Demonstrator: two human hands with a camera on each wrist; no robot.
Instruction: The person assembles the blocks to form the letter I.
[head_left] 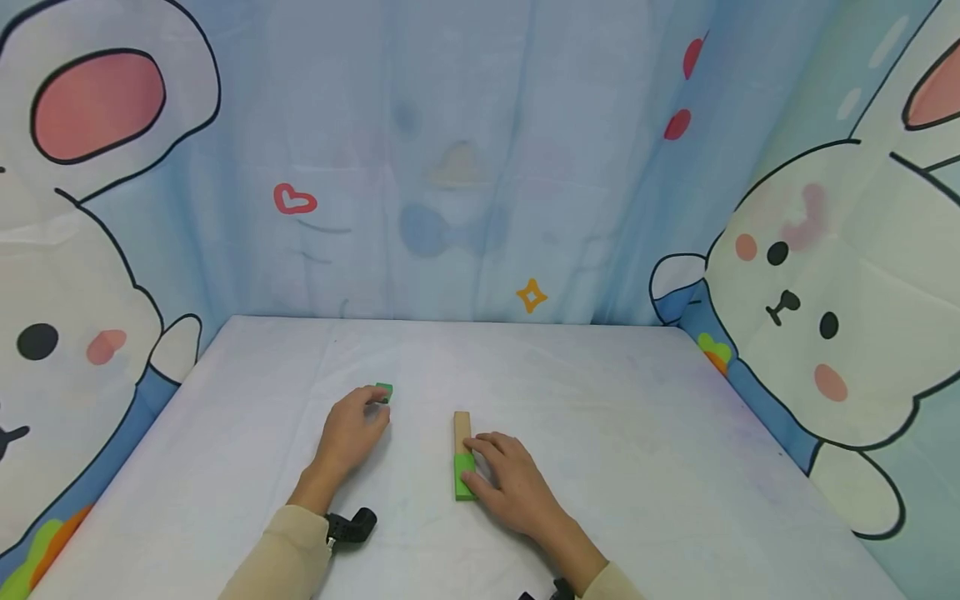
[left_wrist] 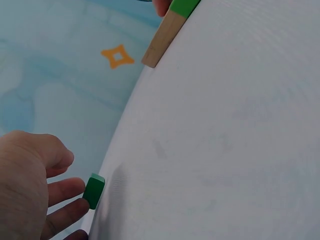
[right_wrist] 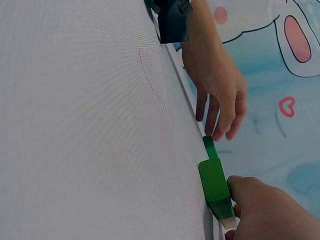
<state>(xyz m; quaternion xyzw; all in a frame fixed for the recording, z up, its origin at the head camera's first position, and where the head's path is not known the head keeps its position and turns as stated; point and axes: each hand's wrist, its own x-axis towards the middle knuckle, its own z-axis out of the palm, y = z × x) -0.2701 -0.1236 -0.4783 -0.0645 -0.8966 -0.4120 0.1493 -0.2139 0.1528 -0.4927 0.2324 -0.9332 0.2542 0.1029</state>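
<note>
The work seems to be in a step of arranging small blocks on the white table (head_left: 637,417), with each hand attending to its own piece. The left hand (head_left: 348,437) is at the small green block (left_wrist: 94,191), which is to the left of the other pieces and a little farther from the person. Its fingertips appear to touch this block, but the thumb stands apart from them, so there is no firm grip; whether the block is fully resting on the cloth or slightly raised, one cannot tell. The right hand (head_left: 513,487) rests at a bar made of a larger green piece (head_left: 462,489) at the near end and a plain wooden piece (head_left: 461,429) at the far end. Its thumb is on the green part and another fingertip is at the wood, with a gap between the two, and they seem to rest there rather than squeeze. If these are two blocks set end to end or one piece in two colours, the views do not show. In this judgement, the next move asks the left thumb to close against the small block, if it should be brought to the bar, while light pressure of the right fingers would prevent the bar from sliding.
</note>
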